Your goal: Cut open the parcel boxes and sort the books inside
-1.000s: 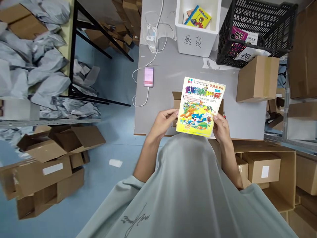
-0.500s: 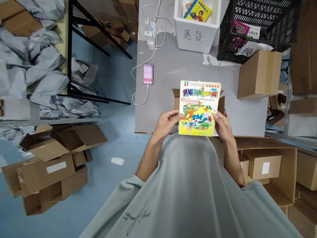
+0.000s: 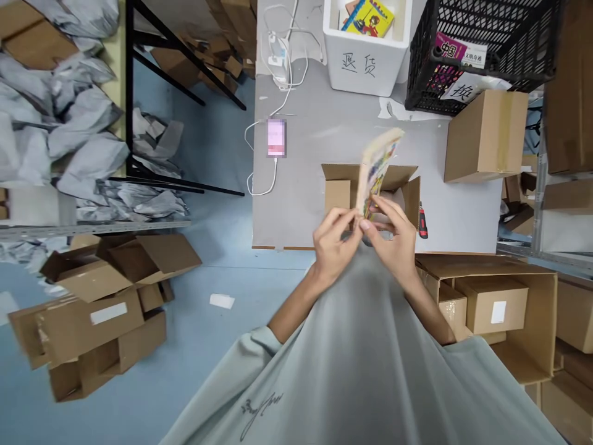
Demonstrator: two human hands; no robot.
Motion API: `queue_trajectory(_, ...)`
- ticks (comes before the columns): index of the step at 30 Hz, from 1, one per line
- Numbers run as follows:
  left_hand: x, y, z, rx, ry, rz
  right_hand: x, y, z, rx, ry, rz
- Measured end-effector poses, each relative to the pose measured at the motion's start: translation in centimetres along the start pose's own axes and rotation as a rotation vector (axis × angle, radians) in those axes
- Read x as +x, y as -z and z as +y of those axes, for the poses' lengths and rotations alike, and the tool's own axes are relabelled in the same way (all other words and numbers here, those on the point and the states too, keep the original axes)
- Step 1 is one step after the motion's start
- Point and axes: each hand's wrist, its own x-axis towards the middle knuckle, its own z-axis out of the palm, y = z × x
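Note:
A colourful book (image 3: 376, 170) is tilted on edge, its pale spine side to the left and its cover turned to the right. My left hand (image 3: 334, 242) pinches its lower left corner. The fingers of my right hand (image 3: 393, 238) close on the lower right part of the same book. Behind the book and hands, an open cardboard box (image 3: 338, 196) stands on the grey table (image 3: 296, 216); its inside is largely hidden. A red and black tool (image 3: 422, 222) lies just right of the box.
A white bin (image 3: 364, 71) with books and a black crate (image 3: 463, 74) stand at the back, beside a closed carton (image 3: 484, 139). A phone (image 3: 277, 137) with a white cable lies at left. Cartons (image 3: 495, 306) fill the lower right.
The book has turned from facing me flat to nearly edge-on. Both hands have come closer together at its lower edge. More of the open box and the red and black tool now show.

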Motion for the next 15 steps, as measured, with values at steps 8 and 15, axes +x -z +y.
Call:
queue_trajectory(8, 0.3, 1.1, -0.2, 0.076, -0.193, -0.126, 0.8, 0.5, 1.6, 0.017, 0.072, 0.21)
queue_trajectory(15, 4.2, 5.2, -2.2, -0.384, 0.434, -0.275, 1.7, 4.0, 3.0, 0.21, -0.026, 0.006)
